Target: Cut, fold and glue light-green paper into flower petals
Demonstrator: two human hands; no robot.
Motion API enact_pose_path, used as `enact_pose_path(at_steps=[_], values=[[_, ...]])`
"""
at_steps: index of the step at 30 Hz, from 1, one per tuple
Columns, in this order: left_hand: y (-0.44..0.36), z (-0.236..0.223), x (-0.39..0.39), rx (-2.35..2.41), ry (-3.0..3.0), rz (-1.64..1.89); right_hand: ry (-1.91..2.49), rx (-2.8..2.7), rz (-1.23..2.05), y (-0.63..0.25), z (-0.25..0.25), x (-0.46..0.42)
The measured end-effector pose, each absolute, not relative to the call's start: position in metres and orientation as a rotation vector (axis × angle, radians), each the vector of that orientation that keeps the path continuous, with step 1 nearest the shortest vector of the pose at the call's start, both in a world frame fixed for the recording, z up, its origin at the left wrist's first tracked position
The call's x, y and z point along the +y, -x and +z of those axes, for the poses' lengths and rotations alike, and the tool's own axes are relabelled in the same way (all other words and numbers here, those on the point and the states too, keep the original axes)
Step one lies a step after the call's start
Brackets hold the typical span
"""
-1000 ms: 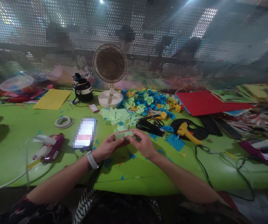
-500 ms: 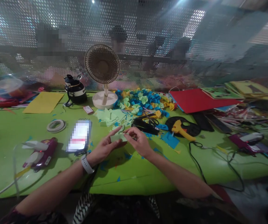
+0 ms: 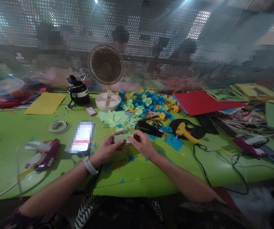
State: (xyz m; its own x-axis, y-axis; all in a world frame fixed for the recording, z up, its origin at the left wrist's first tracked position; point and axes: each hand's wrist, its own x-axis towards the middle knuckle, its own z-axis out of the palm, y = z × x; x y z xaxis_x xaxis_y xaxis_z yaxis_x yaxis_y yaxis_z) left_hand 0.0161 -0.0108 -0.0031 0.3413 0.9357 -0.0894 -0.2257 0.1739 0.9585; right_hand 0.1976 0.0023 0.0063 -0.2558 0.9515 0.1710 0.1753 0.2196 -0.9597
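On green table (image 3: 151,171), both hands (image 3: 124,144) pinch pale-green paper (image 3: 120,137).

Head cam, fwd-down over table (image 3: 137,178) (far end maybe blurred).

Bare forearms, white wristband (image 3: 89,165) on left wrist, zebra-striped top (image 3: 85,211).

A shared craft workshop: beyond the grip, paper flowers (image 3: 146,101), a glue gun (image 3: 185,132) and card sheets (image 3: 204,102) crowd the green worktop (image 3: 5,143).
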Motion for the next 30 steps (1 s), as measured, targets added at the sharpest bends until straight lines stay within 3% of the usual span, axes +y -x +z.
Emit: enact_pose_path(at_steps=[10, 30], values=[[-0.014, 0.004, -0.012, 0.886, -1.148, 0.986, 1.113, -1.684, 1.0, -0.197, 0.007, 0.002], [-0.011, 0.01, -0.008, 0.932, -1.157, 0.955, 1.108, -1.827, 1.108, -0.2, 0.004, 0.005]])
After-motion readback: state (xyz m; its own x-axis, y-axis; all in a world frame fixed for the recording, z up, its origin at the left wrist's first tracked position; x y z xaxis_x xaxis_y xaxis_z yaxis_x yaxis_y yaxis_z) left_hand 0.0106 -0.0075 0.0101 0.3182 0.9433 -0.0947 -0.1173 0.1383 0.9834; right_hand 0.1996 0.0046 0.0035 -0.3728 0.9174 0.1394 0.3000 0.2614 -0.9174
